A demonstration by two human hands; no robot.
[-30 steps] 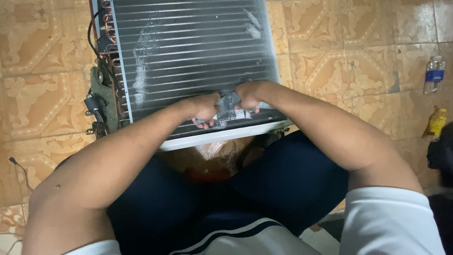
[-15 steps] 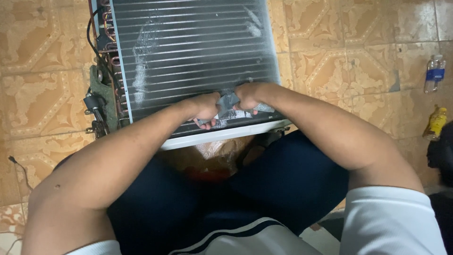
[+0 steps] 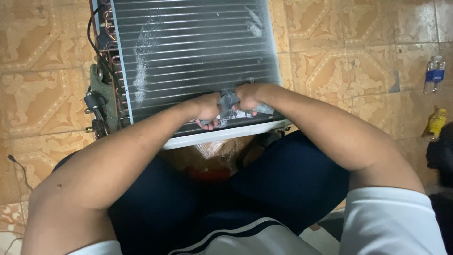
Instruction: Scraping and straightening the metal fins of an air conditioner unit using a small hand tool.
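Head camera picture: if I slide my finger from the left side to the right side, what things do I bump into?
Black cable on the floor → copper pipes → finned coil → left hand → grey pad → right hand → clear bottle.

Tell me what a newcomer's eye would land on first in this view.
First, the big finned coil panel lying on the patterned tile floor, filling the upper middle, with copper tube bends along its left edge. Next, the left hand and right hand meeting at its near edge, fingers closed on a crumpled grey piece pressed against the fins. Far right, two small bottles stand on the floor.
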